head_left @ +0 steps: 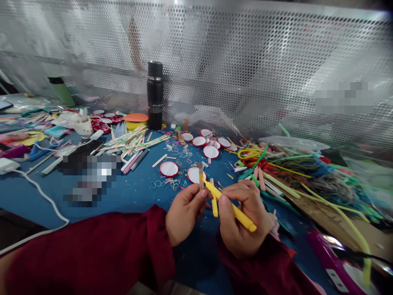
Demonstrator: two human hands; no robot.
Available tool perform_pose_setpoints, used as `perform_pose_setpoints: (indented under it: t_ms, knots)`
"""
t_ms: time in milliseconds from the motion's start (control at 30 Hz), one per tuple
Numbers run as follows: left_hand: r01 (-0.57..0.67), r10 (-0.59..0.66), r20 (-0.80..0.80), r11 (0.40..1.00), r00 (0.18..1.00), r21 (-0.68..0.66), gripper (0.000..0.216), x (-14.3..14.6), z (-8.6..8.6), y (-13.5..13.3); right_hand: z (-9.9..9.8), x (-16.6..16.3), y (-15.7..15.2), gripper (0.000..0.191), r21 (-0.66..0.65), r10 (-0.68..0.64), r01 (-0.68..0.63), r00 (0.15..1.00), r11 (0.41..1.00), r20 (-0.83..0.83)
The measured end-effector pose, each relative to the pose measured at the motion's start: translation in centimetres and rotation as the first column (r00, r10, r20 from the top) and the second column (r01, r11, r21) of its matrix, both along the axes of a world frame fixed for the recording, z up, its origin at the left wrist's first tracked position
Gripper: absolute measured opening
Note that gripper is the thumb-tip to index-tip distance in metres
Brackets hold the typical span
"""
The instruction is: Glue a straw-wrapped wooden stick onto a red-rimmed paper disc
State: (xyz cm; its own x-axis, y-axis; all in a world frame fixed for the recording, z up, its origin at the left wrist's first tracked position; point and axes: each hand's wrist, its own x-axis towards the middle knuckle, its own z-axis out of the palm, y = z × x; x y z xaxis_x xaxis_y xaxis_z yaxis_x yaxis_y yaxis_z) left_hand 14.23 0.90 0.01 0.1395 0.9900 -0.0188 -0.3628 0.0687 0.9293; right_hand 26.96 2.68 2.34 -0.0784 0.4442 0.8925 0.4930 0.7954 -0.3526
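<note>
My left hand (pixel 184 213) is closed in a pinch on a small wooden craft stick (pixel 200 175) that stands upright between its fingertips. My right hand (pixel 242 221) grips a yellow marker pen (pixel 233 209) like a pencil, its tip laid against the wooden stick. A short yellow stick (pixel 214 205) lies on the blue table (pixel 135 192) just under the hands. Both wrists are in dark red sleeves.
Red-rimmed white discs (pixel 168 168), small rubber bands (pixel 181 153) and wooden sticks (pixel 135 141) litter the table. A black flask (pixel 155 95) and an orange-lidded tub (pixel 136 120) stand at the back. Coloured pipe cleaners and straws (pixel 285 168) pile up at right. A white cable (pixel 46 196) runs at left.
</note>
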Motion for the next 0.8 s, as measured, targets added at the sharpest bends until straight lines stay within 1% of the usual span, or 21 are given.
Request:
perform_pose_setpoints:
  t_ms: [233, 467, 600, 800]
  knots:
    - [0.008, -0.008, -0.004, 1.0, 1.0, 0.015, 0.038, -0.04, -0.01, 0.0, -0.03, 0.09, -0.07, 0.012, 0.003, -0.01, 0.01, 1.0, 1.0, 0.005]
    - [0.011, -0.011, 0.008, 1.0, 1.0, 0.005, 0.038, 0.17, 0.19, -0.01, 0.05, 0.18, 0.24, 0.013, 0.015, -0.013, 0.013, 0.998, 1.0, 0.056]
    - [0.001, -0.001, 0.007, 1.0, 1.0, 0.012, 0.033, 0.29, 0.09, -0.02, -0.08, 0.21, 0.44, 0.013, -0.002, -0.003, 0.003, 0.999, 1.0, 0.046]
    - [0.01, -0.01, -0.015, 1.0, 1.0, 0.005, 0.026, 0.24, 0.12, -0.09, 0.08, 0.21, 0.47, 0.01, -0.006, -0.008, 0.008, 0.997, 1.0, 0.075]
